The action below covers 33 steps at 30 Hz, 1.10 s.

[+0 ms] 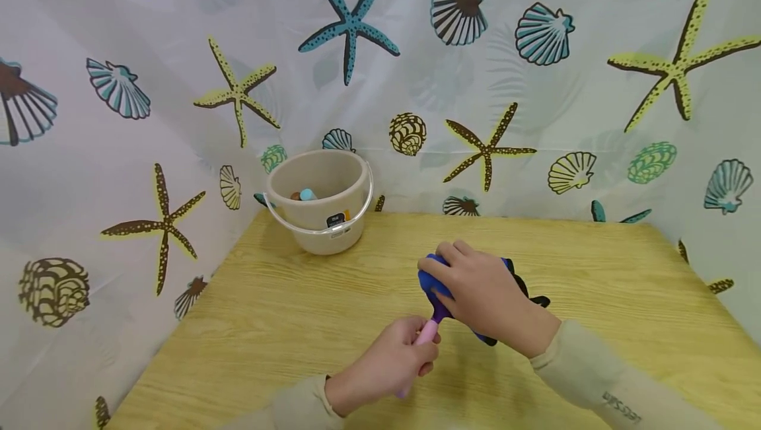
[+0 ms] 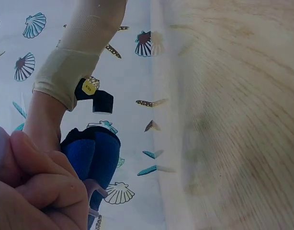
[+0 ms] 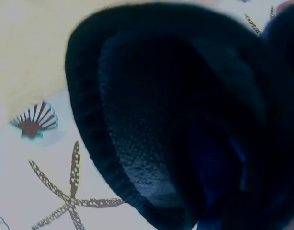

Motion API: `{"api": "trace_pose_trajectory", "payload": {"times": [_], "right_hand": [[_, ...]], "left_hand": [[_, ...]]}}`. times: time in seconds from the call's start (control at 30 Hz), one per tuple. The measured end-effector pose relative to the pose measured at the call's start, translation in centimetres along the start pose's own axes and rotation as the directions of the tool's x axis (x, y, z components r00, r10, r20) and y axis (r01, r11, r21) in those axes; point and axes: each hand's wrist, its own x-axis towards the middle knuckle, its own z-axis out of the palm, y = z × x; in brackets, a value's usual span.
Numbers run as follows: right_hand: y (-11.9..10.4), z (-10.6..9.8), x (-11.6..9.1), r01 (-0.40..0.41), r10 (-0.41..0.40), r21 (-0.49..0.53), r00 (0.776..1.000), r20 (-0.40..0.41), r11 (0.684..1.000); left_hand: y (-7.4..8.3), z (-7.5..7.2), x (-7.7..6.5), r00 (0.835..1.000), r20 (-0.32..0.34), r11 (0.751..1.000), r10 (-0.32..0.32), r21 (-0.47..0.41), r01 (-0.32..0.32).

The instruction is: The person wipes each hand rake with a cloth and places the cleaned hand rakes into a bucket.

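Observation:
A blind duster with a pink-to-purple handle (image 1: 427,333) and blue fabric sleeves (image 1: 435,279) trimmed in black is held between both hands. My left hand (image 1: 389,360) grips the handle, its fingers curled round it. Farther up, my right hand (image 1: 475,285) curls its fingers over the blue head. In the left wrist view, two blue sleeves (image 2: 94,155) with black hems sit side by side, beside lilac prongs (image 2: 95,188). The right wrist view shows a dark ribbed sleeve opening (image 3: 132,120) very close up; that hand is largely hidden there.
A beige bucket (image 1: 315,218) with a clear handle stands at the back left of the wooden table (image 1: 285,324), holding a light-blue item (image 1: 307,195) and a brown one (image 1: 295,196). A white curtain (image 1: 368,106) printed with shells and starfish surrounds the table's back and sides.

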Motion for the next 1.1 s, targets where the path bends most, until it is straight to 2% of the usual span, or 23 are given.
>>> {"api": "trace_pose_trajectory", "payload": {"times": [0.17, 0.3, 0.53, 0.7, 0.9, 1.0, 1.1], "right_hand": [[0.7, 0.7, 0.2, -0.027, 0.022, -0.094, 0.998, -0.051, 0.995], [1.3, 0.9, 0.0, -0.036, 0.026, -0.129, 0.997, -0.075, 0.991], [1.9, 0.7, -0.2, -0.032, 0.009, -0.178, 0.992, -0.129, 0.983], [1.7, 0.5, -0.1, 0.006, -0.055, -0.285, 0.985, -0.165, 0.959], [1.5, -0.1, 0.2, 0.004, -0.086, -0.369, 0.975, -0.206, 0.929], [1.5, -0.5, 0.1, -0.017, -0.069, -0.335, 0.968, -0.243, 0.942], [1.2, -0.7, -0.1, -0.011, -0.030, -0.179, 0.974, -0.226, 0.984]], "left_hand": [[-0.2, 0.1, -0.2, 1.000, -0.026, 0.998, 0.006, 0.058, -0.004], [-0.2, 0.2, -0.2, 1.000, -0.027, 0.998, 0.013, 0.066, -0.011], [0.1, 0.1, 0.2, 1.000, -0.024, 1.000, 0.009, 0.001, -0.009], [0.5, 0.2, 0.3, 0.999, -0.035, 0.998, 0.001, -0.063, -0.003], [1.1, 0.1, 0.4, 0.999, -0.042, 0.994, -0.010, -0.110, 0.006], [1.0, 0.0, 0.3, 0.999, -0.038, 0.993, -0.022, -0.116, 0.018], [0.9, -0.1, 0.2, 0.999, -0.038, 0.994, -0.028, -0.102, 0.024]]}}
